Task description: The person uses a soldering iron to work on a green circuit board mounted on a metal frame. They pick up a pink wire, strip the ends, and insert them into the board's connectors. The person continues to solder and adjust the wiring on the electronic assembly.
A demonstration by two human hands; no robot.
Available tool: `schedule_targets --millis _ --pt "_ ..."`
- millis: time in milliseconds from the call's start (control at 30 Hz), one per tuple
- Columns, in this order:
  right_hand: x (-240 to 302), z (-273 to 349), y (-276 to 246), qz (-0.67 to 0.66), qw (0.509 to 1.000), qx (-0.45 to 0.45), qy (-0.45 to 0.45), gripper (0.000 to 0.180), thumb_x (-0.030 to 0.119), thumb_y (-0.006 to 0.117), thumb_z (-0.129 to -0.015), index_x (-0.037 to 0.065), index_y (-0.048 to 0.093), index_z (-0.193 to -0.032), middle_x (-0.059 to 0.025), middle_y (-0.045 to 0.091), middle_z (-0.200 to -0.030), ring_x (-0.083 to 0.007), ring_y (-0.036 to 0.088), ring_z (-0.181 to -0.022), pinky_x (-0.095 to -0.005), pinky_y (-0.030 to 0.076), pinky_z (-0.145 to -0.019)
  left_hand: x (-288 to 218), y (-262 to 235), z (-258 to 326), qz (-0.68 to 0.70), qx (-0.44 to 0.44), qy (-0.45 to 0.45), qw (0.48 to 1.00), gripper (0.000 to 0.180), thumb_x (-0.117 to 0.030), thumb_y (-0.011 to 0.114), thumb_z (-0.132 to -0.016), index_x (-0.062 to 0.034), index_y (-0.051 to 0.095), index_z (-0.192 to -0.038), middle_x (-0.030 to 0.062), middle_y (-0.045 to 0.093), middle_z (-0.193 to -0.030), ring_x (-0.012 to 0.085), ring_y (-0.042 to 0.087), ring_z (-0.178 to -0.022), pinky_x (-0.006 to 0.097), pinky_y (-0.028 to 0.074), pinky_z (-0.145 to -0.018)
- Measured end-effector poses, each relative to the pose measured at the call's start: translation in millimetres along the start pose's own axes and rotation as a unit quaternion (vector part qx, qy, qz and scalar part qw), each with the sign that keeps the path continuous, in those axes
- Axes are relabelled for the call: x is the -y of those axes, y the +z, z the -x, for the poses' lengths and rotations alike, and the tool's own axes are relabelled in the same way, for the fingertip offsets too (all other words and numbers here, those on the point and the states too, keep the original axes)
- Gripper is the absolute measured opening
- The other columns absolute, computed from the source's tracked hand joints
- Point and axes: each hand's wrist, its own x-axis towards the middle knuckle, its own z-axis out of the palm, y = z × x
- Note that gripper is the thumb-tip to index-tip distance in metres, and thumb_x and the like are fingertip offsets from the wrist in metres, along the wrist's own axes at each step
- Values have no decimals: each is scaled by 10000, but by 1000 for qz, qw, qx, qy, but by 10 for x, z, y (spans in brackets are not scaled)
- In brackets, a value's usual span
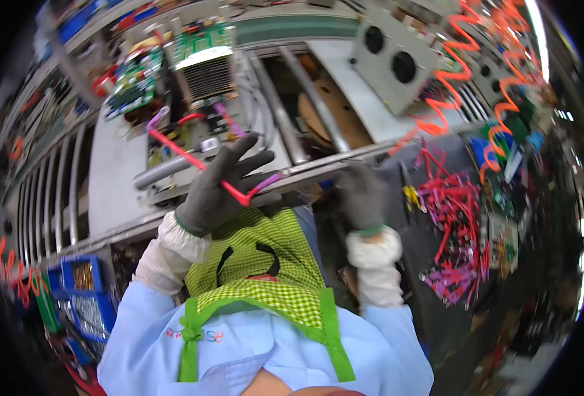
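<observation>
The left hand (pixel 206 198), in a grey glove, has its fingers (pixel 260 160) spread wide, and 1 red cable (pixel 180 152) with purple ends runs across them. I cannot tell whether they pinch it or it merely rests there. 1 cable end reaches past the fingertips on the right; the other slants up and away to the left, over an open electronic assembly. The right hand (pixel 362 198), also gloved, is blurred, so I cannot tell how far its fingers are open or whether they have hold of anything.

Just beyond the left fingers, the assembly shows a green circuit board (pixel 133 82), a finned metal block (pixel 209 76) and a grey cylinder (pixel 166 175). A metal rail (pixel 331 158) crosses just ahead of the right fingers, standing between them and 2 metal bars (pixel 315 99) that point away. Farther off, ahead and right, is a grey box (pixel 371 72) with 2 round black openings; orange coiled hoses (pixel 450 76) hang to its right. Beside the right fingers, a pile of red and purple cables (pixel 460 211) covers part of a dark mat (pixel 404 264), with something yellow (pixel 410 195) near it. Blue bins (pixel 54 277) sit below and left of the left fingers, well apart.
</observation>
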Motion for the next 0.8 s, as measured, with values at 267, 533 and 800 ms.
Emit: schedule_targets --millis 267,533,800 --pt "-1830 605 -836 523 843 46 119 450 442 562 -839 14 574 -975 -193 603 -877 -366 591 -862 -473 471 -720 -300 -225 287 -460 -63 197 864 411 -153 441 -968 2 344 -1336 188 487 -1258 338 511 -1174 423 495 -924" --pt "-2064 719 -1054 -190 880 -175 398 413 399 490 -924 8 575 -1029 -56 574 -791 -175 560 -689 -330 455 -599 -488 -529 457 -7 -189 115 975 535 -416 387 -973 85 567 -1031 204 622 -1009 274 626 -972 338 516 -881" --pt "170 543 111 -382 896 27 226 356 180 551 -901 -37 518 -1181 -101 595 -994 -149 564 -825 -238 460 -696 -449 -508 519 -84 -183 98 975 456 -334 387 -991 80 569 -937 148 650 -902 213 639 -853 321 510 -830"
